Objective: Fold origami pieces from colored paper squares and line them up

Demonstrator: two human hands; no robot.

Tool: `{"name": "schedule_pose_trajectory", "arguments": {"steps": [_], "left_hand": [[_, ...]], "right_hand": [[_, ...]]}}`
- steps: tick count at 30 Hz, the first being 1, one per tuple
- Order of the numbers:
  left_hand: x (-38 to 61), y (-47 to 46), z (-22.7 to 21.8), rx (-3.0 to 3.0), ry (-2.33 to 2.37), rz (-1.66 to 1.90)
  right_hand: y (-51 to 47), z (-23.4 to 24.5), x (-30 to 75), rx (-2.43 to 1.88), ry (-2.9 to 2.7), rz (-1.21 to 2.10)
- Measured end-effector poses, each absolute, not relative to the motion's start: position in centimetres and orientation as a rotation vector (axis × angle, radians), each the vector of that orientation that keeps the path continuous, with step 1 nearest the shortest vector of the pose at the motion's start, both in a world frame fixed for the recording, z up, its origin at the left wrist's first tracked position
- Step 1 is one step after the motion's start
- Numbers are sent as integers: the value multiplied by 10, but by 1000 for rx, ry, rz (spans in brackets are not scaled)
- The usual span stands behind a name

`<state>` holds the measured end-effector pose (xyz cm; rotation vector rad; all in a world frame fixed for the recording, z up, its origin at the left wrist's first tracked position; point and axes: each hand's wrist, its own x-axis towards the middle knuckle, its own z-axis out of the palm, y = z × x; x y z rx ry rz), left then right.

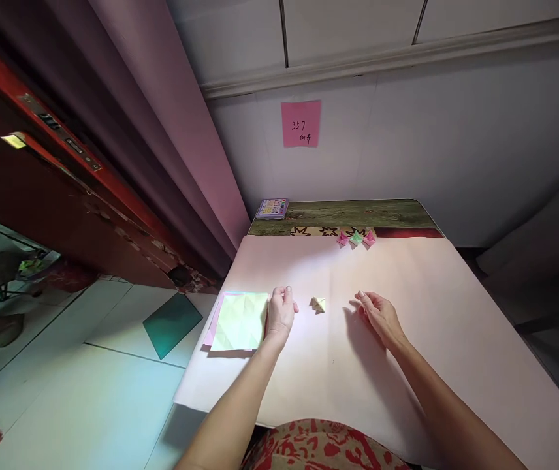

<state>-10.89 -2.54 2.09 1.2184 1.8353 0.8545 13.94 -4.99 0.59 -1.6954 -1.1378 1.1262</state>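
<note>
A small folded pale-yellow paper piece [319, 304] sits on the white-covered table between my two hands, touched by neither. My left hand [282, 312] is to its left, close against the right edge of a stack of square paper sheets [239, 321]. Its fingers are loosely curled, thumb apart, and nothing shows in them. To the right of the folded piece, my right hand [380, 316] is held with bent fingers and thumb slightly apart, also with nothing visible in it. The stack has a light yellow-green sheet on top and pink ones beneath.
At the table's far side stand a pink folded piece [342, 239], a green one [356, 237] and another pink one [369, 239]. A purple-edged packet [272, 208] lies at the back left corner. A pink note [302, 124] is on the wall. A dark green sheet [172, 325] lies on the floor.
</note>
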Motion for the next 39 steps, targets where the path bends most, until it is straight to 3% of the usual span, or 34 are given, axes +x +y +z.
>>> {"name": "schedule_pose_trajectory", "arguments": {"steps": [7, 18, 39], "left_hand": [[-109, -21, 19, 1446, 1674, 1084], [-87, -2, 11, 1762, 1519, 753], [-92, -14, 15, 1716, 1549, 646]], "right_hand": [[-55, 4, 116, -1627, -1300, 1004], [-52, -11, 69, -1638, -1741, 475], [-60, -21, 117, -1552, -1751, 430]]}}
